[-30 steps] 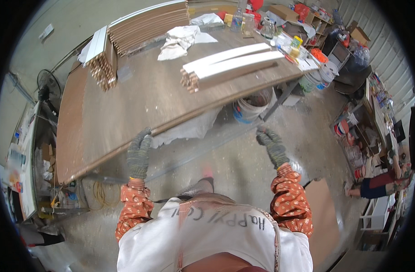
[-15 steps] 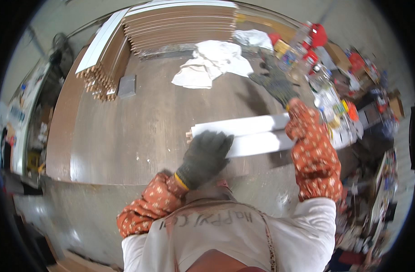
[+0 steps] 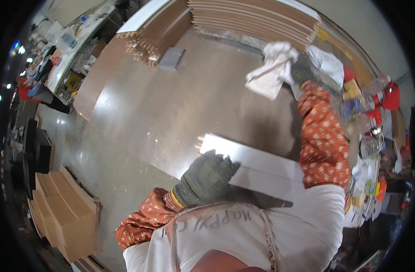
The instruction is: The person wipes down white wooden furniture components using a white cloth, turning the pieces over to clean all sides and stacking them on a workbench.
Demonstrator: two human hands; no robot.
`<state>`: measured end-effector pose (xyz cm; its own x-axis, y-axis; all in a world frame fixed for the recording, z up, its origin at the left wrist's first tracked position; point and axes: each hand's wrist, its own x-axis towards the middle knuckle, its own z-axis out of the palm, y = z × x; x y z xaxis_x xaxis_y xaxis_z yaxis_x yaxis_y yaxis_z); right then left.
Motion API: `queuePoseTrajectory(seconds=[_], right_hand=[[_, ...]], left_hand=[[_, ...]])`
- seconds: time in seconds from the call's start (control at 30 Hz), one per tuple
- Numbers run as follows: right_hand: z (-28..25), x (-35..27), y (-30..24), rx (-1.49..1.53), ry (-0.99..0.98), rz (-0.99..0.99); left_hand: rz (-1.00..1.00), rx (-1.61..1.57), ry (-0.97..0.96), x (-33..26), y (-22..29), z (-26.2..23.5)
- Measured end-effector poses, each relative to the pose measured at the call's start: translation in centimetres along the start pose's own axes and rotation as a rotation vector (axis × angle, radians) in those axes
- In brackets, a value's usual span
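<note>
Left hand (image 3: 205, 177) and right hand (image 3: 303, 71) both gloved in dark grey-green knit, cuffs (image 3: 176, 199) edged yellow. Forearms covered by orange-red sleeves (image 3: 324, 136), printed with small cream flowers, gathered at the wrists. White top (image 3: 318, 222) worn, crossed by thin patterned straps (image 3: 269, 242). Front marked with dark lettering (image 3: 237, 216), partly blurred. Pinkish trim seen at its edge.

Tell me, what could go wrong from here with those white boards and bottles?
The right hand is at the white cloth, its sleeve close to the bottles; swinging back, it might knock one over. The white boards lie near the edge of the table; a push from the left hand could shift them over it.
</note>
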<state>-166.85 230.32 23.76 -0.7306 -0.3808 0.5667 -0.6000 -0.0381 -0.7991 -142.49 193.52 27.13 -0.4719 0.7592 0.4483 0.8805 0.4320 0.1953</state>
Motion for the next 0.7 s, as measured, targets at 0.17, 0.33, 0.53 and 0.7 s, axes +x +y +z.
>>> queuePoseTrajectory(seconds=[0.17, 0.33, 0.53, 0.7], right_hand=[[0.8, -4.1, -17.5, -0.916, 0.444, 0.323], [8.6, -12.8, -30.3, -1.198, 0.643, 0.407], [25.7, -22.0, -25.8, -1.426, 0.551, 0.542], [23.9, -30.3, -22.7, -1.789, 0.486, 0.691]], left_hand=[[0.176, 0.210, 0.056, -1.1, 0.3, 1.9], [0.246, 0.096, -0.062, 0.4, 1.7, 0.7], [0.376, 0.055, 0.068, -0.3, 2.9, 2.0], [0.388, 0.083, 0.002, -0.5, 2.7, 2.4]])
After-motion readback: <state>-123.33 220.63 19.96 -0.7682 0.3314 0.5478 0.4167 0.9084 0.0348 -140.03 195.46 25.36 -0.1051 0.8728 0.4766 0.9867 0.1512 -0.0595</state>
